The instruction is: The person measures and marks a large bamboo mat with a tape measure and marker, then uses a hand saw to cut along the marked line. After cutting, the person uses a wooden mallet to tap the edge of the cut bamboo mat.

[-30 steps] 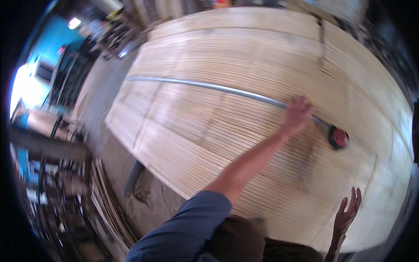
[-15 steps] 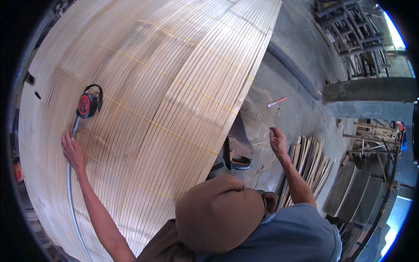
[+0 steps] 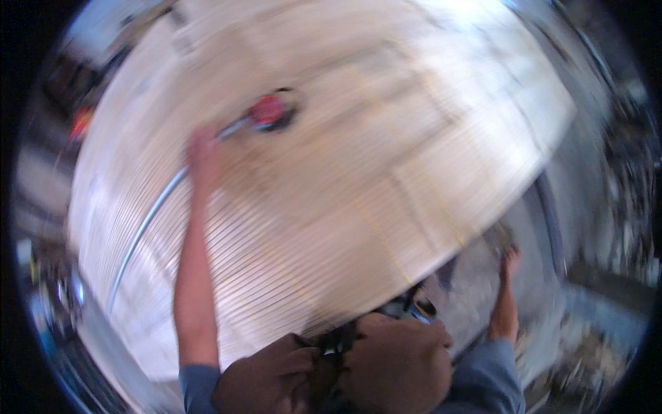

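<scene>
A broad mat of thin wooden slats (image 3: 331, 186), bound with yellow cords, spreads in front of me. On it lies a red and black tape measure (image 3: 269, 112), its pale blade (image 3: 143, 228) running in a curve toward the lower left. My left hand (image 3: 203, 157) is on the blade close to the case; motion smears its fingers. Off the mat's right edge, my right hand (image 3: 510, 261) is over the floor. Its fingers are blurred too, and I make out nothing in it.
A dark pipe (image 3: 549, 224) lies on the grey floor (image 3: 476, 276) beyond the mat's right edge. Blurred scrap wood (image 3: 586, 355) is at the lower right. Something orange-red (image 3: 81, 123) shows at the far left.
The whole view has swung round, so the mat, tape measure and left hand appear farther right. My left hand stays by the tape measure's case. The right hand now appears farther right and lower.
</scene>
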A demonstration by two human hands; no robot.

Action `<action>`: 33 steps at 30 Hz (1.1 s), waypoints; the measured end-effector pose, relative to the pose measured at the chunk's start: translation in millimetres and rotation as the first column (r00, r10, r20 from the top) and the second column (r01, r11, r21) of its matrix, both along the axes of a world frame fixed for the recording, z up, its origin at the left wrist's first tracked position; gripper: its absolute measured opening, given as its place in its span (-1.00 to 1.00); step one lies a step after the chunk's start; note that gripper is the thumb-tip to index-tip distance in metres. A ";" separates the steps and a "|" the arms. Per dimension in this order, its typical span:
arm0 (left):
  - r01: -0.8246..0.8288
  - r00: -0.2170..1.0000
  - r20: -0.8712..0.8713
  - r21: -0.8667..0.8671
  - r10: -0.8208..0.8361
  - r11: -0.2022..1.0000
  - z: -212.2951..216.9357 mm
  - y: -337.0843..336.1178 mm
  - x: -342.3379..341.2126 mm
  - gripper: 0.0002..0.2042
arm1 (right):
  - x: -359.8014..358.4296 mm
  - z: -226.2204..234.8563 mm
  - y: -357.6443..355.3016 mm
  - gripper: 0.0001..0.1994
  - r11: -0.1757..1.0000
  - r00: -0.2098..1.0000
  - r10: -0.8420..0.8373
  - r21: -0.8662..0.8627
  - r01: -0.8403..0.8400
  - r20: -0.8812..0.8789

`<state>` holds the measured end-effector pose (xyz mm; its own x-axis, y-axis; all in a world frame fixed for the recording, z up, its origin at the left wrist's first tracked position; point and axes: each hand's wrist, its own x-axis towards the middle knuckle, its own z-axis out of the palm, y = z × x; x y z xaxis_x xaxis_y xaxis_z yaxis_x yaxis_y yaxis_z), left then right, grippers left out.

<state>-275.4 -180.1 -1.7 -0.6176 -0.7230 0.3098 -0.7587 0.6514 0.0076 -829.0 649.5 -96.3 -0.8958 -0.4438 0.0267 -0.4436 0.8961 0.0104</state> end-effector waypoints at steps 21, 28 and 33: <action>-0.205 0.944 -0.237 0.118 0.228 0.972 39.0 48.4 -0.1 -0.57 | 358.7 248.2 -625.6 -0.69 0.243 0.308 0.936 -0.947 -0.211 0.172; -0.210 0.925 -0.285 0.168 0.251 0.963 53.8 53.6 0.1 -0.59 | 387.5 202.2 -707.6 -0.82 0.201 0.274 0.957 -0.892 -0.405 0.092; -0.191 0.915 -0.322 0.185 0.243 0.964 57.9 57.6 2.2 -0.58 | 398.4 194.4 -724.4 -0.90 0.220 0.303 0.945 -0.920 -0.323 0.120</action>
